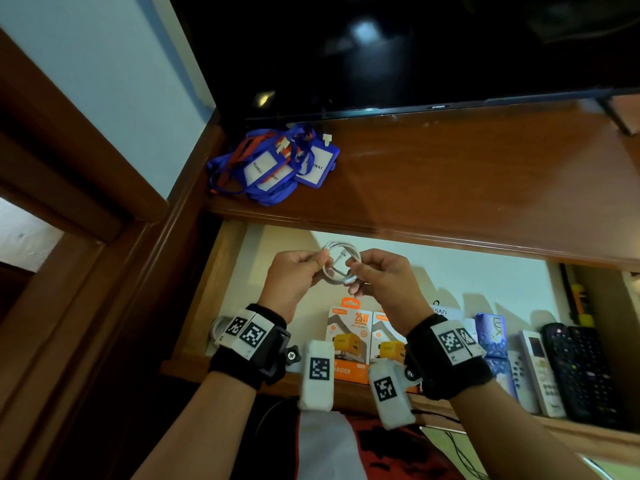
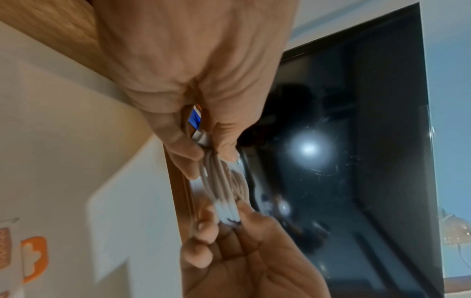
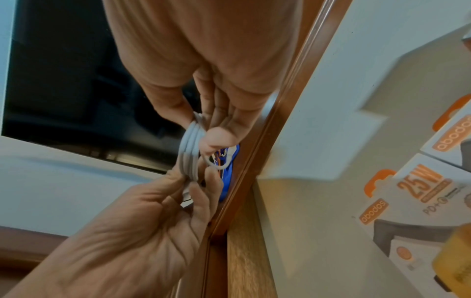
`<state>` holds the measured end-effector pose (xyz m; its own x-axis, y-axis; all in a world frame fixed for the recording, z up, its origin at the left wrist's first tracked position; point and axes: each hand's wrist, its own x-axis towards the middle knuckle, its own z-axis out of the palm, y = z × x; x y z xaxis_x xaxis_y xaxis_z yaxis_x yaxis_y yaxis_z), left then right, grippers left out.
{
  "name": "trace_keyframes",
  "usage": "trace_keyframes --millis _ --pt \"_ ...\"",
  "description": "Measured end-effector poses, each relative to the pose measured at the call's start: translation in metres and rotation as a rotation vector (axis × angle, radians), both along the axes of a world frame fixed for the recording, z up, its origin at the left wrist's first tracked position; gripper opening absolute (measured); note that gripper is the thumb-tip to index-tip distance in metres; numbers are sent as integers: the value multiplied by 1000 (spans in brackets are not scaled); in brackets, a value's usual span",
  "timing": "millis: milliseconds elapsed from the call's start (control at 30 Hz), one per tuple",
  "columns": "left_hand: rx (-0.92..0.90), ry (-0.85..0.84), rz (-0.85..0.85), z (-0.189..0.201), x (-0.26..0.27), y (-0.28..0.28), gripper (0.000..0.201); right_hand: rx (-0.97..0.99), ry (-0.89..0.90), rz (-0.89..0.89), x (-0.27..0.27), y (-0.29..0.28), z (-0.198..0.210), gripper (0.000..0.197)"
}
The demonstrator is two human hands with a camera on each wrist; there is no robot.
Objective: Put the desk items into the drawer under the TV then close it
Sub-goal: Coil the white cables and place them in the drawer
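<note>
White cable coil [image 1: 337,263] was held above the open drawer [image 1: 450,271], left hand [image 1: 294,271] and right hand [image 1: 384,275] each pinching a side. Judged light, limp, springy — loops likely to unwind if released. Best grip: across the bundled strands, not a loose plug end.

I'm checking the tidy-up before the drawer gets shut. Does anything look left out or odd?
Yes: the blue lanyards lie in a tangled heap on the desk below the TV, not in the open drawer. The white cable is coiled but held above the drawer by the left hand and right hand.
</note>
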<state>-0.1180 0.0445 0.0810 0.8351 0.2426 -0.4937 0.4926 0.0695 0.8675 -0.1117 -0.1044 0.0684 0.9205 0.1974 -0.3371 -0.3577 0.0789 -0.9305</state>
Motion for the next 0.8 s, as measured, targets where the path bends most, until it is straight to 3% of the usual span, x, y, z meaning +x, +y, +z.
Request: trace_keyframes --millis 100,300,467,567,667,800 --pt "-28 29 25 0 -2 -1 18 13 44 32 -1 0 -1 9" --pt "-298 64 90 0 -3 -4 18 27 106 60 -1 -1 -3 8" --pt "-245 17 93 2 -6 -6 18 78 186 86 -2 2 -3 11" --pt "-75 -56 39 5 -5 -7 16 89 195 134 -3 4 -3 15" --pt "-164 -75 -67 9 -3 -4 19 105 191 115 -3 5 0 18" --pt "-258 -45 -178 17 -4 -9 41 112 156 58 0 7 4 27"
